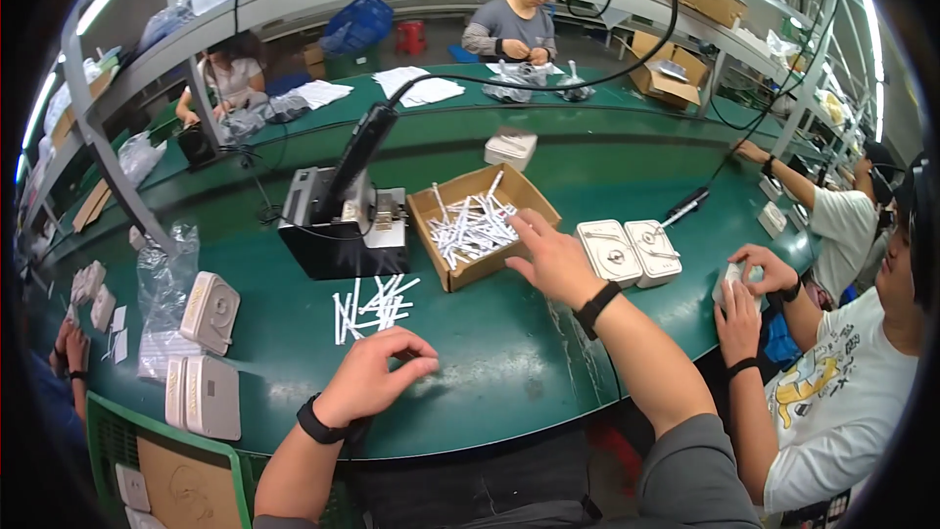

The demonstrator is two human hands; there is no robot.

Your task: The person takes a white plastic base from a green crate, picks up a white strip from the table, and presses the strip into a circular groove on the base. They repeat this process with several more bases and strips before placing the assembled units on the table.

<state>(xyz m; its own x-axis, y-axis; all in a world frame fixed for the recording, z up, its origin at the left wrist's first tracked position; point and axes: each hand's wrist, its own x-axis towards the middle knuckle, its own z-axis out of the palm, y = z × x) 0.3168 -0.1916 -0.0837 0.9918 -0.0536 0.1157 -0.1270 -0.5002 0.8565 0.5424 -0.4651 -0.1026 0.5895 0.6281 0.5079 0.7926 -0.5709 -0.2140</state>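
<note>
My right hand [553, 260] reaches over the near right side of a cardboard box [451, 279], its fingers spread and no object in its grasp. Thin white strips [470, 231] lie heaped inside the box. Lower and to the left, my left hand [377, 377] hovers above the table's near edge. Its fingers are loosely bent, the thumb stands apart, and nothing shows between them. Loose white strips [370, 312] lie on the green table just beyond it. Two square off-white devices [609, 253] with round dials sit side by side, right of my right hand.
A black machine [343, 247] with a cabled handheld tool stands left of the box. More off-white devices [211, 397] and clear plastic bags [168, 274] are at the left, above a green crate [108, 421]. Another handheld tool [688, 204] hangs at right, near a co-worker's hands [744, 304].
</note>
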